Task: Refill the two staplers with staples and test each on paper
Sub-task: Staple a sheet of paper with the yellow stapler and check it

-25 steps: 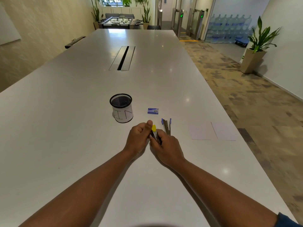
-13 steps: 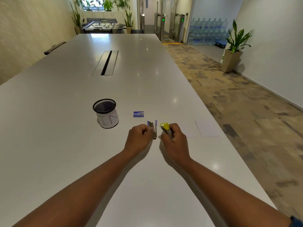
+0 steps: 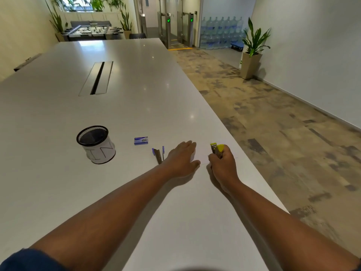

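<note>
My right hand (image 3: 223, 166) grips a yellow stapler (image 3: 217, 149) near the table's right edge, its nose pointing away from me over a white sheet of paper (image 3: 202, 155). My left hand (image 3: 182, 158) lies flat on that paper with its fingers straight. Just left of the left hand a blue stapler (image 3: 158, 153) lies swung open on the table. A small blue box of staples (image 3: 141, 140) sits a little farther back. The paper is mostly hidden under my hands and hard to tell from the white table.
A black mesh cup (image 3: 95, 144) wrapped in white paper stands to the left of the staple box. The long white table (image 3: 117, 75) has a cable slot (image 3: 97, 78) in its middle. Its right edge drops to the floor close to my right hand.
My right hand has carried the yellow stapler to the right, over the paper. My left hand has let go, opened and moved right onto the sheet. The view has swung right.
</note>
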A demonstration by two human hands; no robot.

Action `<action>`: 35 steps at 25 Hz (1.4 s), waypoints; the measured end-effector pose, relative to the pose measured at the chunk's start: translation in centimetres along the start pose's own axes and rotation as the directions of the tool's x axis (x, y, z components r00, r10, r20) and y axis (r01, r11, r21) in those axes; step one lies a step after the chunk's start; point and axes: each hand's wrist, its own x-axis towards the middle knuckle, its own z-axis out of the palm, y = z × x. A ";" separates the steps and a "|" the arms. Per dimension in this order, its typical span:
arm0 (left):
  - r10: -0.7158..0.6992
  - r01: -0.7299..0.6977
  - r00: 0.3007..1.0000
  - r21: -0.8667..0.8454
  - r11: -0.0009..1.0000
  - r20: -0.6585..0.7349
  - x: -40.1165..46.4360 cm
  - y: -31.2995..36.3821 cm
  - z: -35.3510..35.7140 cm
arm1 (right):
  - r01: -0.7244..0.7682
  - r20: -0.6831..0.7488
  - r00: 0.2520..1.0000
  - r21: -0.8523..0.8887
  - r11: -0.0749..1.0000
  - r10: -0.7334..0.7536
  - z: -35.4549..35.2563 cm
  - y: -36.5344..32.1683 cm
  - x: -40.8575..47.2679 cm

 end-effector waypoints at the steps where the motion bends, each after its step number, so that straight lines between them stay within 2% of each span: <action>1: -0.007 0.006 0.999 0.045 0.999 0.038 0.6 0.1 0.0 | -0.023 0.006 1.000 0.052 0.998 0.023 -0.2 0.0 0.0; 4: 0.013 -0.019 0.999 0.131 0.991 0.045 1.4 0.2 0.2 | -0.083 0.044 0.996 0.169 0.982 0.076 -0.7 -0.1 0.0; 8: 0.052 -0.038 0.994 0.137 0.990 -0.099 1.1 0.2 0.3 | -0.102 0.071 0.994 0.225 0.969 0.088 -0.9 -0.4 -0.1; 9: 0.033 -0.021 0.988 0.081 0.997 -0.151 0.8 0.3 0.1 | -0.104 0.069 0.994 0.246 0.964 0.089 -0.9 -0.5 -0.2; 12: -0.093 0.018 0.964 -0.290 0.957 -0.248 -0.2 0.5 -1.5 | -0.105 0.056 0.994 0.331 0.938 0.091 -0.8 -1.1 -0.3; 14: -0.179 0.033 0.960 -0.551 0.834 -0.214 -1.0 0.0 -2.8 | -0.134 0.077 0.991 0.369 0.920 0.114 -0.7 -1.8 -0.3; 15: -0.224 0.059 0.963 -0.695 0.716 -0.149 -1.4 -0.1 -3.4 | -0.158 0.099 0.987 0.388 0.908 0.129 -0.5 -2.2 -0.3; 16: -0.259 0.099 0.964 -0.828 0.552 -0.057 -2.0 -0.1 -4.0 | -0.180 0.123 0.982 0.402 0.898 0.142 -0.3 -2.7 -0.3; 18: -0.279 0.161 0.956 -0.956 0.247 0.088 -3.2 -0.3 -4.8 | -0.202 0.173 0.975 0.403 0.893 0.142 0.3 -3.7 -0.3; 20: -0.295 0.171 0.947 -0.978 0.119 0.130 -4.5 -0.7 -5.1 | -0.190 0.234 0.967 0.394 0.899 0.102 1.1 -4.6 -0.6; 22: -0.329 0.171 0.936 -0.977 0.126 0.121 -5.5 -1.2 -5.2 | -0.149 0.283 0.959 0.388 0.910 0.036 1.9 -5.4 -1.0; 27: -0.383 0.144 0.923 -0.943 0.300 0.019 -7.8 -2.2 -5.7 | -0.056 0.351 0.932 0.397 0.916 -0.095 3.6 -6.8 -2.1; 35: -0.370 0.118 0.929 -0.943 0.311 -0.006 -9.9 -2.6 -6.5 | -0.002 0.364 0.918 0.394 0.919 -0.154 5.3 -8.4 -3.2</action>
